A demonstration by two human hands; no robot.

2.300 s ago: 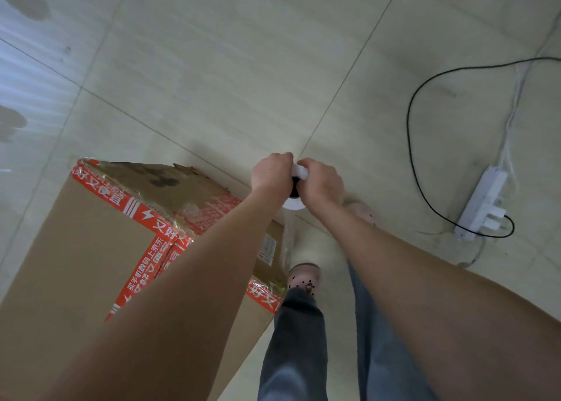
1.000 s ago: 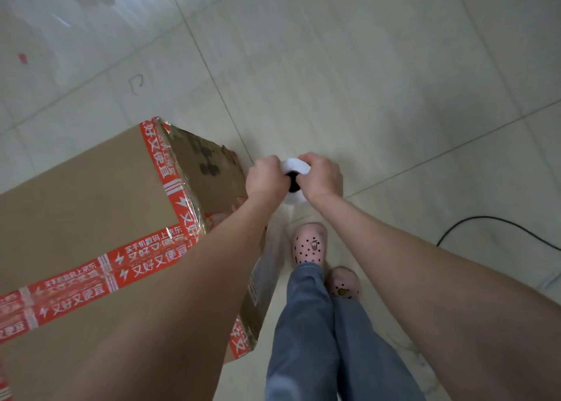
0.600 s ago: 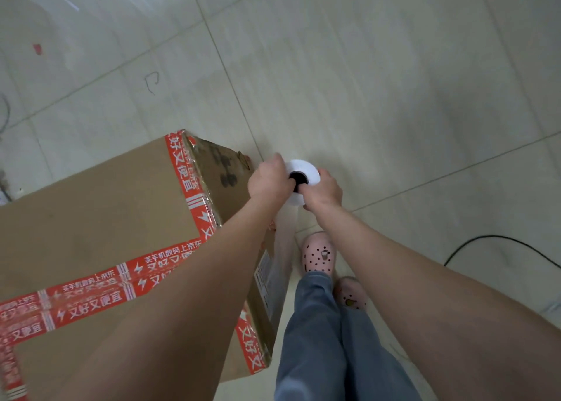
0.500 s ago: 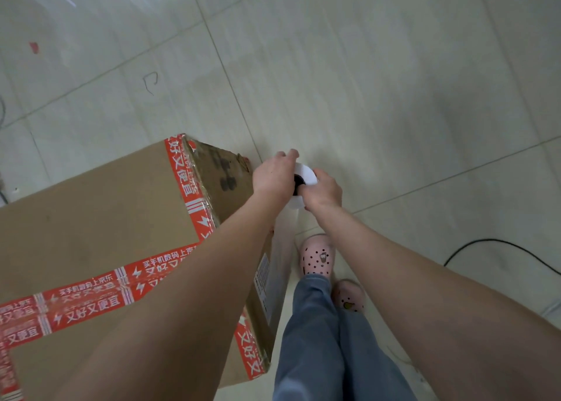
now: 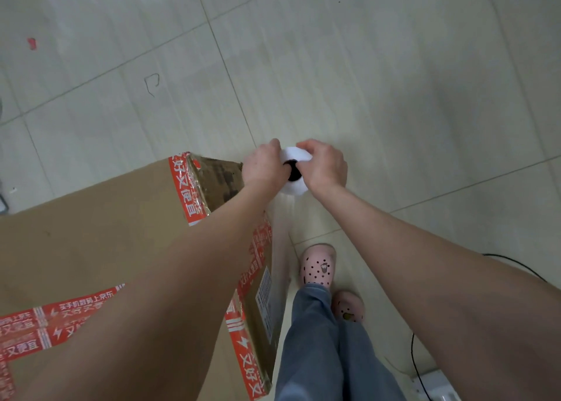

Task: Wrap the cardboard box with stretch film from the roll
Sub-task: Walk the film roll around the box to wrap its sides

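Observation:
A large brown cardboard box [image 5: 100,249] with red printed tape along its edges stands on the floor at the lower left. Just past its far right corner I hold a white stretch film roll [image 5: 296,185] upright, its dark core facing up. My left hand [image 5: 264,168] grips the roll's left side and my right hand [image 5: 324,167] grips its right side. A sheet of clear film [image 5: 280,249] runs down from the roll along the box's right face. The lower part of the roll is hidden by my hands and arms.
My feet in pink clogs [image 5: 317,267] stand right of the box on the pale tiled floor [image 5: 364,66]. A black cable [image 5: 417,361] and a white power strip [image 5: 437,385] lie at the lower right. A red scrap [image 5: 31,43] lies far left.
I have walked around the box, so its corner now sits lower left of my hands. Both hands kept hold of the roll; the power strip moved to the lower right.

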